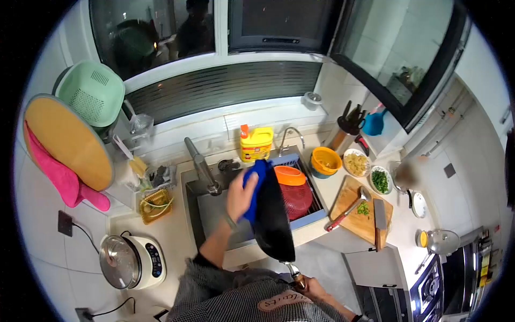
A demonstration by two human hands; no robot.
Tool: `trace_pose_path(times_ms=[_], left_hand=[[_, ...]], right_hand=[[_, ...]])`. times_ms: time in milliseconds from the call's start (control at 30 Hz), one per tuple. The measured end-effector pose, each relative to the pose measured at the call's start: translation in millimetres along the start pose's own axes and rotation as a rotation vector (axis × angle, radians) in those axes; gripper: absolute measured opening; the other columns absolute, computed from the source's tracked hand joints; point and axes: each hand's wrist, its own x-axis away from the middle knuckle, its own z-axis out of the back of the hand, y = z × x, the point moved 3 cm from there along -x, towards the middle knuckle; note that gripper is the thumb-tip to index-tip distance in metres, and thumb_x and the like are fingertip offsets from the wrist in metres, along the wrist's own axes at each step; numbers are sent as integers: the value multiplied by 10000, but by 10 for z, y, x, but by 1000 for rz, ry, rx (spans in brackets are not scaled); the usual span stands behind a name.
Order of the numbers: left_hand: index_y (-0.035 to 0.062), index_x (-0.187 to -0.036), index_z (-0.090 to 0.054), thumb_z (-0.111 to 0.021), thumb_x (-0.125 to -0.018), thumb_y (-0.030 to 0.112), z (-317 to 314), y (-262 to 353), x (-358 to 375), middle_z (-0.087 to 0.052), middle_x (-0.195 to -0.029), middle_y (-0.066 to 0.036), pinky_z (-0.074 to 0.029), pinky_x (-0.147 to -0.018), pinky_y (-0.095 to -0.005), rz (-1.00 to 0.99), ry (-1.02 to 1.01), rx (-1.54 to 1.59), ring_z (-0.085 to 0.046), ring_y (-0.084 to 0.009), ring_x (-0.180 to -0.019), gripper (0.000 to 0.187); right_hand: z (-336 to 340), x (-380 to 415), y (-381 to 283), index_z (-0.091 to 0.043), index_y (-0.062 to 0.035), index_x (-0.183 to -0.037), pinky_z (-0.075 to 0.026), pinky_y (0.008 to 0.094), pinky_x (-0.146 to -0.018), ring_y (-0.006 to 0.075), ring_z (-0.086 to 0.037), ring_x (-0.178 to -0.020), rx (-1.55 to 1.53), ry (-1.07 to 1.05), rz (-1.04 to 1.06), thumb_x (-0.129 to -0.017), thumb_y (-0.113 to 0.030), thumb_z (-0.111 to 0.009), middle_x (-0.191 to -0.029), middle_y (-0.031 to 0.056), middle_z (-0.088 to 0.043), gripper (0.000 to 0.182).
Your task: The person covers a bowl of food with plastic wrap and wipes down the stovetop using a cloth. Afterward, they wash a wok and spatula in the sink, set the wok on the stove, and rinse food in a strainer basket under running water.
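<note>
Over the sink, tilted on edge: black pan. Left hand pressing blue cloth against its inside. Right hand, grip closed round the handle.

Right hand mostly cut off by the bottom edge – its grip on the pan handle only partly visible. Left hand: fingers buried in the blue cloth, can't tell how they sit. Tilted pan blocks part of the sink and the red colander. Label on the yellow bottle too small to read. Contents of the small bowls on the table – unclear. Reflections in the window too dim to resolve.
</note>
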Motion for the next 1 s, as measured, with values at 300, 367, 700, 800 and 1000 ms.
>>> trace_pose_path(times_ms=[300, 367, 700, 800, 1000], left_hand=[[28, -1304, -390, -482, -892, 209, -640, -762, 632, -509, -1238, -116, -378, -969, -331, 122, -28, 439, -508, -246, -1101, 460], [32, -1313, -380, -470, -900, 236, -802, -536, 1012, -493, -1257, -109, -372, -977, -335, 110, -21, 526, -497, -248, -1116, 469], [59, -1352, -333, -353, -920, 503, -918, 130, 1306, -412, -1339, -113, -341, -1022, -401, 167, -54, 865, -429, -261, -1204, 619], [41, -1323, -382, -350, -898, 555, -1010, 748, 772, -441, -1294, -132, -372, -982, -421, 189, -258, 922, -456, -283, -1146, 668], [30, -1326, -372, -342, -910, 527, -1828, 751, 1149, -456, -1278, -121, -394, -960, -406, 276, -592, 962, -476, -281, -1120, 649]], right_hand=[[202, 508, 44, -529, -25, -941, -439, 314, -552, 196, -528, -537, -186, 312, 135, -704, -132, -676, -623, 77, -544, 299], [362, 572, -54, -513, -23, -886, -415, 297, -483, 164, -486, -471, -264, 369, 193, -718, -106, -670, -567, 45, -502, 244], [597, 1012, -29, -429, -28, -779, -354, 255, -442, 73, -430, -491, -543, 68, 27, -797, -15, -585, -561, -3, -432, 158], [523, 1212, 97, -482, 8, -884, -392, 295, -600, 119, -462, -659, -472, 124, 135, -776, -45, -597, -675, 34, -492, 166], [299, 1557, 437, -498, 17, -1049, -400, 281, -710, 109, -461, -796, -697, 114, 244, -776, -50, -596, -865, 34, -541, 297]])
